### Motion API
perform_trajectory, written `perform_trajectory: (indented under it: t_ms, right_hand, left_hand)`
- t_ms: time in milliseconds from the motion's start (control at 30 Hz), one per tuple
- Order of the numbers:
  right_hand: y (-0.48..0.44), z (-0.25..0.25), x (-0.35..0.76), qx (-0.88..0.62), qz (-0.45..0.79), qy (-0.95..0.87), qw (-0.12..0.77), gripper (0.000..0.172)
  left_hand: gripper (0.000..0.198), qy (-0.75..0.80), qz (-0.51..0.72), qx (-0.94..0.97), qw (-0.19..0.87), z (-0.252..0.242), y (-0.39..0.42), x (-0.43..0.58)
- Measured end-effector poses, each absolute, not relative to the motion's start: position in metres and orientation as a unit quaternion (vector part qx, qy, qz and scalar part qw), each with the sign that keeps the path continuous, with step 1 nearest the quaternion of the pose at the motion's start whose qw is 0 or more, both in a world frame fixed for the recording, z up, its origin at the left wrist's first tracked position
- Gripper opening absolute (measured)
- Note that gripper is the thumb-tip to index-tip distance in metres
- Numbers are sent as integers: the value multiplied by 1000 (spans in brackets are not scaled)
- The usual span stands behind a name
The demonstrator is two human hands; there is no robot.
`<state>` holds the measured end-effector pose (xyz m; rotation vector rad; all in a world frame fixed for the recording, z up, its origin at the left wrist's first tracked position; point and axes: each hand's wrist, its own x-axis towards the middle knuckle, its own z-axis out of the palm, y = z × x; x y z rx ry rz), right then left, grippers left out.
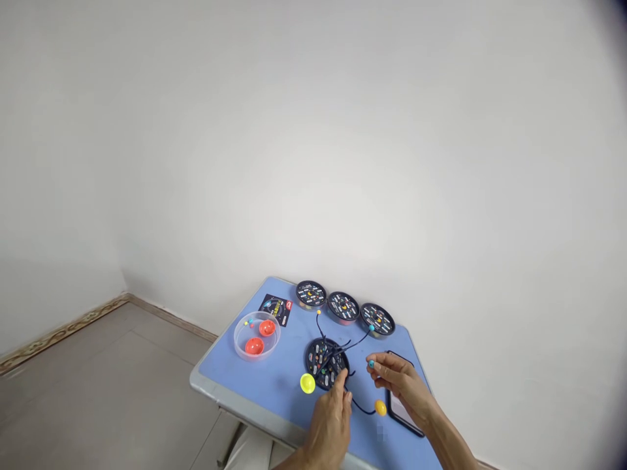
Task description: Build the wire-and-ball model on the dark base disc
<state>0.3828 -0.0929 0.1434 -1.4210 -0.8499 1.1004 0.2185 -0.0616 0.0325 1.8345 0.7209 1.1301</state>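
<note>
My right hand [399, 380] pinches a small teal ball [371, 364] between thumb and fingertips, above the table's right side. My left hand [329, 418] is closed at the near right edge of a solar system model, its index finger and thumb against the model's dark arm. The model has a round black base [313, 358] printed with planets, and several thin dark arms. On its arm ends are a yellow dome [307, 383], an orange ball [380, 407], a light blue ball [371, 328] and a tiny orange ball [319, 312]. My left fingers partly cover the base.
Three round black printed discs [343, 306] line the far edge of the blue table [274, 378]. At left, a clear tub [237, 346] holds red half-shells [255, 346] and small beads, beside a dark printed card [284, 320]. A phone [402, 411] lies partly under my right hand.
</note>
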Motion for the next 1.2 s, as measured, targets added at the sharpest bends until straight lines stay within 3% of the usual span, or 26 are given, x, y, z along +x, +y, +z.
perform_trajectory:
  t_ms: [600,867,1200]
  right_hand:
    - [-80,133,377,-602,460,-451,472,30]
    - [-81,136,374,-614,443,-473,451,26]
    - [-81,141,371,-672,310,-567,361,27]
  left_hand:
    - [31,282,448,759,379,47,-42,239]
    - [31,257,436,752,422,54,-43,236]
    - [28,243,452,743,429,50,-40,238]
